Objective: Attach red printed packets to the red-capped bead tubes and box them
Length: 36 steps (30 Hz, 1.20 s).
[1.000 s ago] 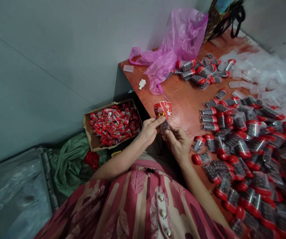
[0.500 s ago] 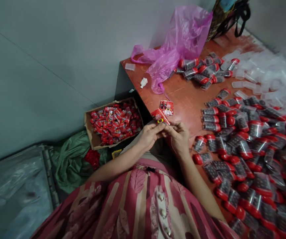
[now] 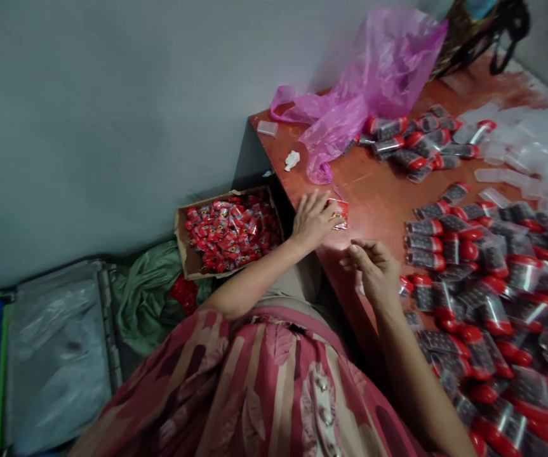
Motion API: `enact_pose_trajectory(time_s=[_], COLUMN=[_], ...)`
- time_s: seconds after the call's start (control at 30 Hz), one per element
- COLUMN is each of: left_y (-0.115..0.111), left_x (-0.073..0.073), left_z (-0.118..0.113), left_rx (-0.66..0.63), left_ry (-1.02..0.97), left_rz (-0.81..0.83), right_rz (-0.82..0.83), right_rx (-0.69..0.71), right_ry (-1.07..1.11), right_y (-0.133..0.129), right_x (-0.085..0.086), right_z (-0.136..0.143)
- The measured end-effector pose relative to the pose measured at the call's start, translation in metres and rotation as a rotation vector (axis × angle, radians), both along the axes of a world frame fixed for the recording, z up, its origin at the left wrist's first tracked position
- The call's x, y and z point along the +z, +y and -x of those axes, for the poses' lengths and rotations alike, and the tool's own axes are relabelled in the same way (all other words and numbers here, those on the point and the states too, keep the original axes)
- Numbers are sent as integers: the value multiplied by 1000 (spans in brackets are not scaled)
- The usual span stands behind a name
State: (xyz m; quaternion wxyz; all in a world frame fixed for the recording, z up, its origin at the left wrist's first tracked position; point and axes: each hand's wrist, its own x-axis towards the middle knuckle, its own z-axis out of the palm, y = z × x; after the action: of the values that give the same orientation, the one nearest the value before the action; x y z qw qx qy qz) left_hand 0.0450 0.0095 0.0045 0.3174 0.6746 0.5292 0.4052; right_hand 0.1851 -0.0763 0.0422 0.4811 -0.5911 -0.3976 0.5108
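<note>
My left hand (image 3: 314, 221) lies palm down at the near-left edge of the reddish table, its fingers spread over a small red printed packet (image 3: 340, 214). Part of that packet shows beyond the fingertips. To the right, my right hand (image 3: 373, 266) hovers over the table edge, thumb and fingers drawn together. Whatever it may hold is too small to make out. Beyond it lie many clear containers with red caps and dark dotted contents (image 3: 425, 244).
Left of the table stands a cardboard box (image 3: 190, 261) of red wrapped pieces. A pink plastic bag (image 3: 378, 76), white crumpled scrap (image 3: 291, 160) and small clear case (image 3: 267, 128) lie on the table. Translucent empty containers (image 3: 516, 178) are heaped at the right.
My hands have parted. The left has moved onto the packet on the table; the right has drawn away to the right. The red packet held between them earlier is no longer there. The view has shifted left.
</note>
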Motion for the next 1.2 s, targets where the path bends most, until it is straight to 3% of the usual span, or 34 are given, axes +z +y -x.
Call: enact_pose_trajectory(time_s=[0.1, 0.27, 0.4, 0.57, 0.7, 0.83, 0.9, 0.97, 1.1, 1.2], left_y=[10, 11, 3, -15, -19, -16, -14, -12, -10, -10], left_x=[-14, -24, -12, 16, 28, 27, 26, 25, 23, 21], left_z=[-9, -8, -5, -3, 2, 7, 9, 10, 13, 16], left_rx=[-28, -9, -29, -56, 62, -93, -130, -89, -13, 62], left_ry=[151, 148, 12, -265, -633, -805, -833, -839, -858, -906], left_rz=[-59, -91, -84, -23, 261, 627, 706, 727, 769, 814], right_rz=[11, -10, -164, -106, -113, -83, -83, -115, -179, -108], right_rx=[14, 1, -101, -59, -28, 202, 352, 395, 173, 110], right_ry=[-65, -223, -310, -50, 37, 1, -196, -543, -1061, -1479], right_y=[1, 19, 47, 70, 73, 81, 95, 118, 180, 211], right_x=[-2, -5, -9, -5, 1, 4, 9, 16, 28, 23], right_z=[-7, -12, -7, -1, -3, -11, -19, -31, -63, -77])
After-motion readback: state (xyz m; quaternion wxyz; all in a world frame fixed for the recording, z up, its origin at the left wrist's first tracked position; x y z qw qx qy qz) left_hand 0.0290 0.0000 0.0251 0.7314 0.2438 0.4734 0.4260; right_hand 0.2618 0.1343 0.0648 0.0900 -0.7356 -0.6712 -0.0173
